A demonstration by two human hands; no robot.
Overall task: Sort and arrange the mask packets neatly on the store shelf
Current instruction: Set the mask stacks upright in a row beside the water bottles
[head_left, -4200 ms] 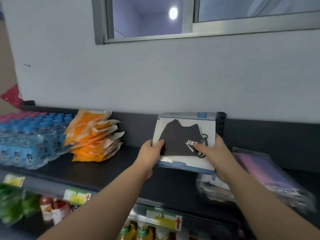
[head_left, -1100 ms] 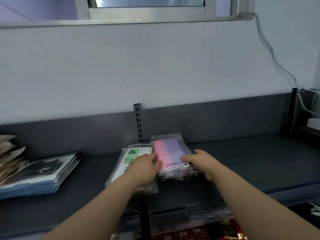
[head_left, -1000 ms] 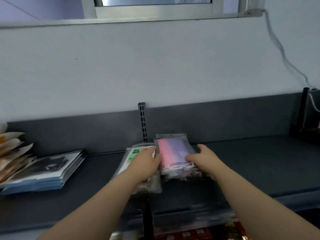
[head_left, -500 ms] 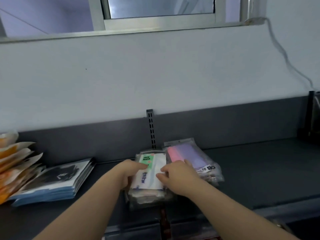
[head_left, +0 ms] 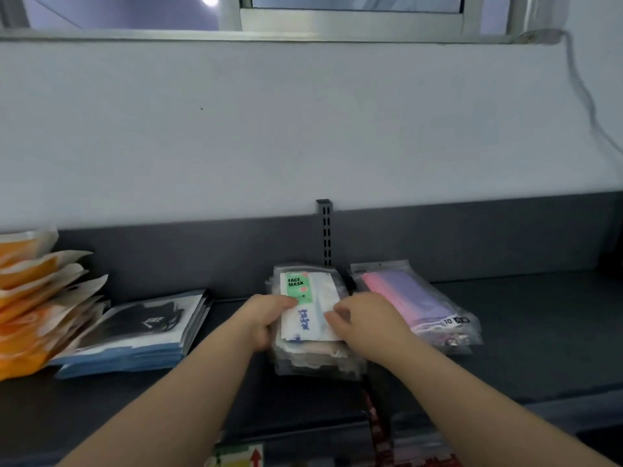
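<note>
Left hand (head_left: 264,320) and right hand (head_left: 365,323) grip the face mask packets (head_left: 307,323) with curled fingers on the shelf (head_left: 539,348)

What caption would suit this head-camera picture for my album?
Left hand and right hand grip a stack of face mask packets on a dark shelf, beside a pink-and-purple pack.

Two arms in view, both uncovered. The left hand (head_left: 266,318) is bare, the right hand (head_left: 364,321) bare too. The left forearm (head_left: 188,392) and right forearm (head_left: 472,389) show bare skin from wrist down to the lower edge of view.
</note>
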